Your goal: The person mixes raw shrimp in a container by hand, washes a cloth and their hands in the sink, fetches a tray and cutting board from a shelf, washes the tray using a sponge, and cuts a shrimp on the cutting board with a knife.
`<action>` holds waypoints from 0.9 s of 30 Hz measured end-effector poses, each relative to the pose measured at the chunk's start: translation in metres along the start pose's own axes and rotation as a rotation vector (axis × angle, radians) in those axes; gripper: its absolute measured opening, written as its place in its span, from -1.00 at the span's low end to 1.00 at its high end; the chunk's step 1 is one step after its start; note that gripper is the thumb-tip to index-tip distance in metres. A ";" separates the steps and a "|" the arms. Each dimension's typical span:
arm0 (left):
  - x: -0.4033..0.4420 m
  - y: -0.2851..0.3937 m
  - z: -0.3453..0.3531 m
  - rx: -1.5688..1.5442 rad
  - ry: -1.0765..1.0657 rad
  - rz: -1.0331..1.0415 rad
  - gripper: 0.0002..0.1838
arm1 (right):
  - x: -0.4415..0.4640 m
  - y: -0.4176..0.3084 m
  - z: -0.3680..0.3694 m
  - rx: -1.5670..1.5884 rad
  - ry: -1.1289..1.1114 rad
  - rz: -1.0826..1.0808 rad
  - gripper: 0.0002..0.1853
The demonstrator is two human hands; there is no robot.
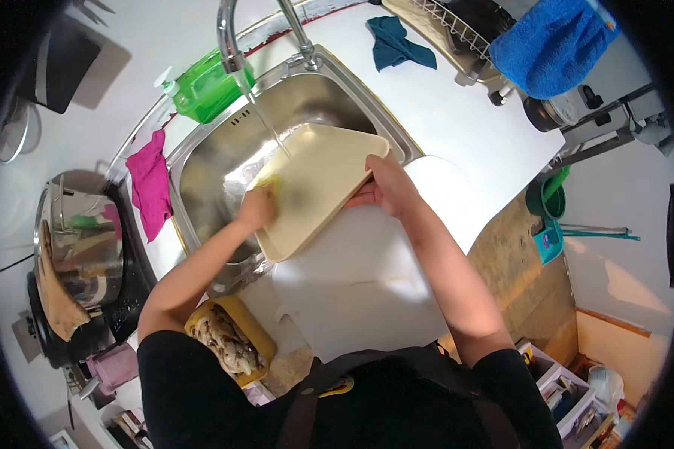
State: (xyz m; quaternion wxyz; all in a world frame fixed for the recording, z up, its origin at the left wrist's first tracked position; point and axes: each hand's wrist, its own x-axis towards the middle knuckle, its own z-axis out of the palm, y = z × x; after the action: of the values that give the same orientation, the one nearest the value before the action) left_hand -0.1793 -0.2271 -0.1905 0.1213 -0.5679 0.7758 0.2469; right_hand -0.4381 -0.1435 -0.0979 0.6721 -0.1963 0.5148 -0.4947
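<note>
A cream-coloured rectangular tray [326, 168] is tilted over the steel sink [202, 168]. My right hand [388, 187] grips its right edge, thumb on top and fingers underneath. My left hand [257, 209] is closed on a yellow sponge [274, 182], mostly covered by the fingers, and presses it against the tray's inner face near the left side. From the chrome faucet [231, 56] a thin stream of water falls onto the tray's upper part.
Behind the sink stands a green soap bottle [206, 88]. A pink cloth [150, 183] lies left of it, a dark teal cloth [398, 45] on the counter to the right. A blue towel [554, 46] hangs beside the dish rack [457, 30]. A shiny pot [82, 239] is at far left.
</note>
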 end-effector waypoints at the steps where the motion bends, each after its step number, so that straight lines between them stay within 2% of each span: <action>1: -0.023 0.030 -0.012 -0.113 0.060 0.118 -0.64 | 0.000 0.000 0.000 0.004 -0.013 0.003 -0.53; 2: -0.046 0.057 -0.022 -0.226 0.126 0.233 -0.62 | 0.001 0.001 0.000 0.010 -0.005 0.001 -0.53; 4: -0.065 0.091 -0.029 -0.283 0.061 0.375 -0.53 | 0.003 0.004 0.000 0.016 0.003 -0.002 -0.53; 8: -0.027 0.110 -0.015 -0.309 0.252 0.433 -0.60 | 0.007 0.005 -0.007 0.018 -0.077 0.003 -0.50; 11: 0.041 0.096 -0.003 -0.368 0.214 0.335 -0.59 | 0.006 0.008 -0.005 0.014 -0.050 -0.005 -0.49; 13: 0.094 0.073 0.015 -0.228 0.224 0.240 -0.63 | 0.004 0.007 -0.004 0.013 -0.043 0.008 -0.49; 15: 0.137 0.057 0.019 0.071 0.195 0.223 -0.66 | 0.001 0.003 -0.003 0.001 -0.076 -0.008 -0.49; 18: 0.231 -0.018 0.058 0.545 0.191 0.454 -0.72 | 0.005 0.007 -0.004 0.016 -0.041 -0.035 -0.49; 21: 0.174 0.016 0.008 0.756 -0.029 0.385 -0.71 | 0.004 0.016 -0.003 0.053 0.037 -0.054 -0.51; 23: 0.171 -0.007 0.016 0.770 -0.034 0.367 -0.69 | 0.006 0.016 -0.003 0.049 0.068 -0.074 -0.53; 25: 0.144 -0.041 0.027 0.428 0.050 0.358 -0.69 | 0.008 0.021 -0.004 0.032 0.093 -0.083 -0.55; 27: 0.126 -0.079 0.038 0.297 0.088 0.303 -0.71 | 0.012 0.028 -0.006 0.021 0.135 -0.106 -0.55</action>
State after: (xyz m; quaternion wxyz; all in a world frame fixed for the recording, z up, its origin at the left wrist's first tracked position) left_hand -0.1491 -0.3291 -0.3014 0.1314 -0.4311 0.8846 0.1202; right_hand -0.4309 -0.1401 -0.1276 0.6106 -0.1823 0.5427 -0.5472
